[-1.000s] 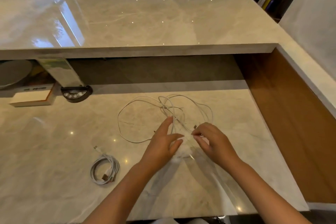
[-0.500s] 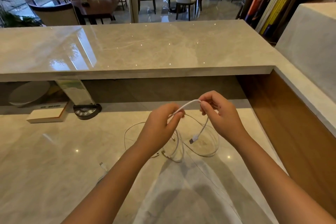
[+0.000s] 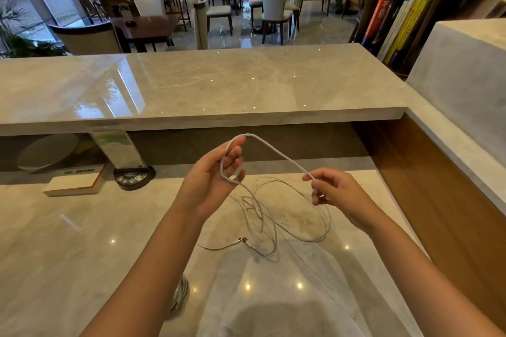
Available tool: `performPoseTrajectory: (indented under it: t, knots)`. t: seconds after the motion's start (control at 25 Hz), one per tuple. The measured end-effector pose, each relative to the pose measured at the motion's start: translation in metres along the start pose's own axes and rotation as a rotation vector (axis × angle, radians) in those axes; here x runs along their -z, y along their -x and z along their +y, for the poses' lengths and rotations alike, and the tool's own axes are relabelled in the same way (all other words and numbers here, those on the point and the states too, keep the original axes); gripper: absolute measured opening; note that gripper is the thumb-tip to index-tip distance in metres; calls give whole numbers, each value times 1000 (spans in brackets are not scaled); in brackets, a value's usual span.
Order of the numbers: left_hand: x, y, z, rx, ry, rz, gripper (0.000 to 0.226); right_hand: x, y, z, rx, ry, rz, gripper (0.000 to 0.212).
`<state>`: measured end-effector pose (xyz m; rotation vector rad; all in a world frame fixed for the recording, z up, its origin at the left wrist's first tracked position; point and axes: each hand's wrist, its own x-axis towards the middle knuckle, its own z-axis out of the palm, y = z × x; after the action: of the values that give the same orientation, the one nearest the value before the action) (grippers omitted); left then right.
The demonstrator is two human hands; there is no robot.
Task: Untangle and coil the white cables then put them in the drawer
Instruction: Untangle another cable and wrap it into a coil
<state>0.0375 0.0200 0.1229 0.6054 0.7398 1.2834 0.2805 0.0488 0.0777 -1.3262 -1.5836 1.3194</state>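
Thin white cable (image 3: 276,149), looped, each end clamped in 1 hand's grip.

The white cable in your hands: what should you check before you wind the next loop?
1. Left hand has the cable looped round its fingers: ok.
2. Right hand pinches the cable: ok.
3. Stretch between hands free of knots: ok.
4. Rest of cable on the counter untangled: not ok, strands cross.
5. Plug lying free: cannot tell.
6. Drawer in view: not ok.
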Motion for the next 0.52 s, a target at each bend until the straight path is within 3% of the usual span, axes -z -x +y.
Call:
performPoseTrajectory:
  t: [0.08, 0.16, 0.2, 0.24, 0.36, 0.44, 0.52]
  knots:
    - [1, 4, -2, -14, -128, -14, 30, -4, -2, 3, 16, 126, 155, 18]
    - [-2, 6, -5, -19, -271, 27, 26, -6, -3, -4, 64, 386, 334, 13]
    - [-5, 6, -8, -27, -305, 67, 23, -9, -1, -10, 86, 552, 342, 15]
    - [-6, 6, -10, -46, -330, 105, 21, -12, 2, -18, 111, 733, 279, 18]
    - [-12, 6, -20, -147, -574, 123, 19, -30, 21, -46, 250, 1134, -134, 26]
    - [-17, 8, -30, -167, -819, 53, 21, -37, 35, -67, 351, 1083, -268, 22]
    - [-23, 12, -38, -102, -945, -89, 26, -36, 40, -80, 415, 985, -210, 17]
